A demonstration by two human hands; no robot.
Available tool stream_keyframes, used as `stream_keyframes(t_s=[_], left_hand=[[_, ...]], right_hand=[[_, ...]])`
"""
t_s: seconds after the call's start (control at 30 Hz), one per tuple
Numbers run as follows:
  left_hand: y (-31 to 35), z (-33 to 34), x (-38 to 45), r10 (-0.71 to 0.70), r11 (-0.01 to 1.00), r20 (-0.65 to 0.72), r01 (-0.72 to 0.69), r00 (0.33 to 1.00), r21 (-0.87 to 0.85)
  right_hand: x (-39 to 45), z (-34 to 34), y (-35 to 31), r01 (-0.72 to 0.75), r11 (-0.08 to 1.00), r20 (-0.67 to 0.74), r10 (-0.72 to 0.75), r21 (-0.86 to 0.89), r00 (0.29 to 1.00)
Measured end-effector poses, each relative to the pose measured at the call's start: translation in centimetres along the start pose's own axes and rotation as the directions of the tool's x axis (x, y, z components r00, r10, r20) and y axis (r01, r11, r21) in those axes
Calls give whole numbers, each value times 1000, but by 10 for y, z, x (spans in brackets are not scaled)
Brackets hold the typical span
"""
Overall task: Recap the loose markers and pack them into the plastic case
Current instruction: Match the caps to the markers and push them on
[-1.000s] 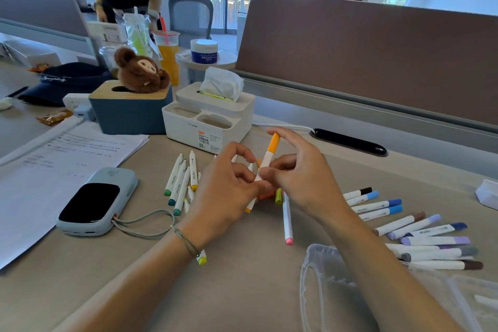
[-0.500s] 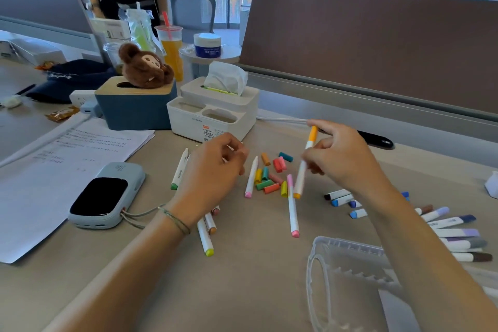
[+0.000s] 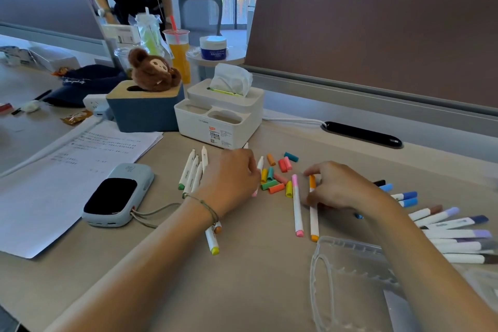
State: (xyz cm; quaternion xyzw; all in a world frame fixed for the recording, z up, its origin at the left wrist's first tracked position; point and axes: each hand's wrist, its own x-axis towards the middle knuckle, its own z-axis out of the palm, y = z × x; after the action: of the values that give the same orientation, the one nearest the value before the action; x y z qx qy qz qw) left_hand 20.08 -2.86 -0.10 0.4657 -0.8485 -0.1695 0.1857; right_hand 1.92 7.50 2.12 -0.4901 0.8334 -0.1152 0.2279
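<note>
My right hand point(image 3: 339, 188) holds the capped orange marker point(image 3: 313, 218), which lies flat on the desk beside a capped pink marker point(image 3: 297, 207). My left hand point(image 3: 231, 180) is knuckles up, its fingertips curled onto an uncapped white marker with a pink end point(image 3: 260, 163). A heap of loose coloured caps point(image 3: 275, 178) lies between my hands. Several uncapped markers point(image 3: 192, 170) lie left of my left hand, and a yellow-ended one point(image 3: 213, 244) shows under its wrist. Capped markers point(image 3: 452, 226) fan out on the right. The clear plastic case point(image 3: 347, 277) sits open at the lower right.
A white tissue organiser point(image 3: 221, 121) and a blue box with a brown plush toy point(image 3: 142, 113) stand behind the markers. A power bank point(image 3: 116, 197) with a cord lies on printed sheets point(image 3: 67, 170) to the left. A brown partition point(image 3: 377, 43) closes off the back.
My right hand has brought the orange marker down from upright to flat on the desk beside the pink one. My left hand has let go of it and gone to the uncapped marker by the caps.
</note>
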Motion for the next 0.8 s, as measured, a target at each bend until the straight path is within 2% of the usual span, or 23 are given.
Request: stream_keyframes(t_s=[0.13, 0.3, 0.43, 0.5, 0.6, 0.7, 0.8], left_hand=[[11, 5, 6, 27, 997, 98, -34, 995, 73], [11, -1, 9, 7, 985, 127, -29, 992, 171], [12, -7, 10, 6, 983, 151, -33, 989, 181], [7, -8, 10, -21, 995, 147, 6, 989, 103], [1, -8, 6, -92, 979, 157, 119, 983, -167], [-4, -4, 1, -107, 882, 182, 178, 978, -437], [-8, -4, -2, -82, 863, 142, 141, 986, -485]], right_hand=[[-1, -1, 0, 10, 1000, -2, -10, -10, 1000], [-3, -6, 0, 44, 999, -64, -44, -6, 997], [-6, -10, -5, 87, 996, -130, -86, 4, 988], [-5, -11, -7, 109, 994, -191, -105, 7, 976], [10, -12, -15, 137, 989, -266, -148, -58, 952], [34, -12, -24, 184, 965, -220, -223, -186, 950], [52, -7, -28, 200, 941, -148, -246, -272, 958]])
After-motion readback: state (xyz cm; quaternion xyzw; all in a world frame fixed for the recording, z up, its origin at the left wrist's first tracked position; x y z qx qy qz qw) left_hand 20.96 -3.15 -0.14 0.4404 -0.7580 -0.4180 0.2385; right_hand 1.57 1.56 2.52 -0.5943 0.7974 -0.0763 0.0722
